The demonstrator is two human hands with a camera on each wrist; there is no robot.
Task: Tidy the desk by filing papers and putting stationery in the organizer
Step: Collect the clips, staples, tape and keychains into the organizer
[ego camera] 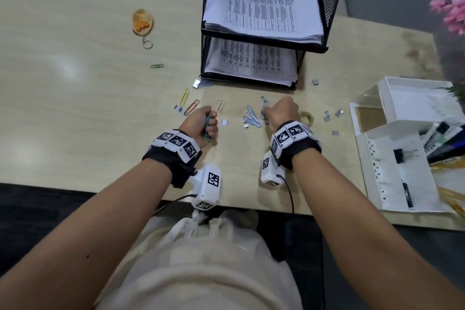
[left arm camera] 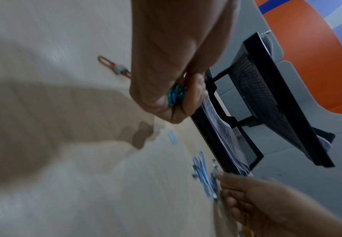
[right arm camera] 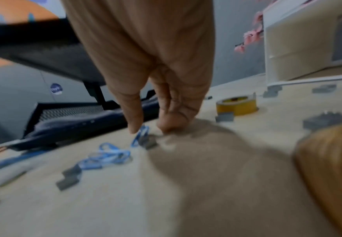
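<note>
The left hand is clenching a bundle of green and blue wire paper clips; the right hand is pinching a blue paper clip off the pale woodgrain desk, midway along its near edge.

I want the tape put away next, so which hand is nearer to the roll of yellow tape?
The right hand: the roll of yellow tape lies just beside it, on its right. The left hand, gripping a bunch of paper clips, sits well to the tape's left.
</note>
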